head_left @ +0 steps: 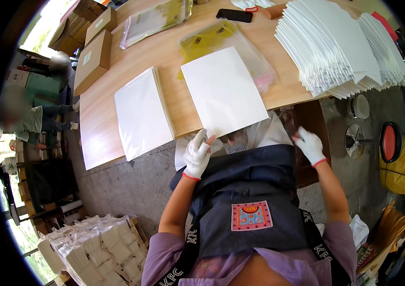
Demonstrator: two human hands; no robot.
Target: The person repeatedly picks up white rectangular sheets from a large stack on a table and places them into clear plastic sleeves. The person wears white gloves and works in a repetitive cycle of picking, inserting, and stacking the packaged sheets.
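Note:
My left hand (197, 154), in a white glove with a red cuff and a bare thumb tip, is at the near edge of a white flat sheet or panel (224, 90). Its forefinger stretches toward that edge and the thumb stands apart. The panel overhangs the table edge slightly and lies partly over clear plastic bags with yellow printing (255, 59). My right hand (310, 145), gloved alike, hangs beyond the table edge, above an open cardboard box (314, 121). Its fingers are bent together; what they hold, if anything, is too small to tell.
Left on the wooden table (100, 107) lies a stack of white panels in clear film (143, 114). More bags (154, 21), a black phone (234, 15) and tall fanned white stacks (326, 43) lie farther back. A stool (390, 142) stands right; wrapped bundles (95, 252) stand lower left.

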